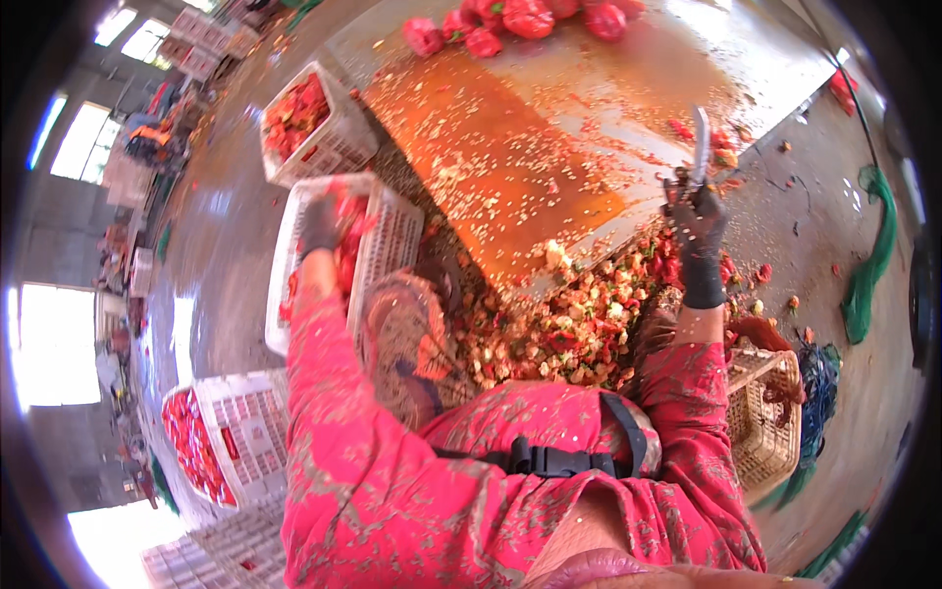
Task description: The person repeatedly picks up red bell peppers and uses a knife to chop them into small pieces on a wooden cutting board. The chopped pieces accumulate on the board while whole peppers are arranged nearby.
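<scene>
My right hand (698, 224), in a dark glove, is closed round a knife whose curved, pale blade (701, 142) points up beside the table's right edge. Over at the left, my gloved left hand (319, 226) reaches into a white plastic crate (392, 231) that holds red pepper pieces (351, 240). That hand is blurred, and its fingers do not show clearly against the pieces. A metal table (471, 157) lies in front of me, wet with orange juice and strewn with pale seeds. Whole red peppers (528, 17) are heaped at its far end.
Pepper cores and scraps (559, 339) pile up below the table's near corner. More white crates of red pieces stand at the left, one farther off (339, 147) and one nearer (250, 422). A yellowish basket (765, 432) is by my right elbow. Green netting (868, 265) lies on the right floor.
</scene>
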Demonstrator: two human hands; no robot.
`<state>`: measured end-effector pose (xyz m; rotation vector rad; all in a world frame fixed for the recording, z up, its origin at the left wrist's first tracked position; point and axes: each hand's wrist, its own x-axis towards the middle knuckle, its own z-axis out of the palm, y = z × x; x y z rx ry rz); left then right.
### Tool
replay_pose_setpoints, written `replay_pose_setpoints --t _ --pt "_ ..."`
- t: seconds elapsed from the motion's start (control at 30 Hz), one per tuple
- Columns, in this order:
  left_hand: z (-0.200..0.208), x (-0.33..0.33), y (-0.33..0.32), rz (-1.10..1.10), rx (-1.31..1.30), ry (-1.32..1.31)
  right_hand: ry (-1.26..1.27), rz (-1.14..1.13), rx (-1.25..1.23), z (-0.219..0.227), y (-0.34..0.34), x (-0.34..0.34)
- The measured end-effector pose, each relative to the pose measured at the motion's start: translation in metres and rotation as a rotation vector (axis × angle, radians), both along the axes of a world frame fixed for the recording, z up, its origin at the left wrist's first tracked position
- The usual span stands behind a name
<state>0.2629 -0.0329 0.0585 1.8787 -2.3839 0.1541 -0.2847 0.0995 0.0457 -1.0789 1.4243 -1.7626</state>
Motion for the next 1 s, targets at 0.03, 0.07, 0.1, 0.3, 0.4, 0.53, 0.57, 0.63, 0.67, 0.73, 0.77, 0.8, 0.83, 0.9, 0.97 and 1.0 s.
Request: replay_pose_setpoints --t 0.03,0.07,0.1,0.3,0.4,0.53,0.57,0.63,0.67,0.73,0.77,0.8,0.83,0.9,0.97,1.0 --pt "-0.004 0.014 0.001 0.114 0.001 -0.145 -0.021 -0.003 0.059 0.0 -0.005 0.01" --pt "-0.008 0.025 0.0 0.218 0.016 -0.298 -0.038 -0.011 0.103 0.008 -0.007 0.022" --pt "0.016 -0.006 -0.005 0.356 0.158 -0.328 -0.056 -0.028 0.148 0.014 -0.008 0.027" --pt "-0.005 -0.162 -0.161 -0.314 -0.179 0.349 0.03 -0.013 0.334 0.037 -0.017 0.05" --pt "-0.024 -0.233 -0.241 -0.251 -0.247 0.4 0.014 0.041 0.356 0.035 -0.029 0.053" --pt "-0.052 -0.301 -0.316 0.144 -0.122 0.427 -0.161 0.193 0.206 0.013 -0.033 0.046" --pt "-0.054 -0.308 -0.326 0.198 -0.08 0.404 -0.203 0.211 0.257 0.016 -0.033 0.045" --pt "-0.076 -0.311 -0.355 0.229 -0.05 0.421 -0.012 0.194 0.308 0.019 -0.038 0.045" --pt "-0.094 -0.293 -0.375 0.224 -0.079 0.465 -0.112 0.201 0.292 0.02 -0.041 0.049" --pt "-0.099 -0.306 -0.37 0.172 -0.106 0.539 -0.178 0.18 0.333 0.024 -0.041 0.049" --pt "-0.104 -0.309 -0.361 0.091 -0.112 0.546 -0.21 0.176 0.352 0.024 -0.04 0.049" --pt "-0.092 -0.309 -0.342 0.015 -0.13 0.544 -0.192 0.175 0.335 0.023 -0.041 0.05" --pt "-0.084 -0.307 -0.33 -0.059 -0.147 0.542 -0.172 0.168 0.343 0.023 -0.041 0.052" --pt "-0.089 -0.312 -0.309 -0.239 -0.063 0.635 -0.126 0.142 0.362 0.024 -0.04 0.056" --pt "-0.082 -0.296 -0.255 -0.317 0.134 0.935 -0.089 0.173 0.298 0.024 -0.039 0.064" --pt "-0.092 -0.288 -0.236 -0.346 0.304 1.183 -0.006 0.183 0.248 0.019 -0.037 0.066"
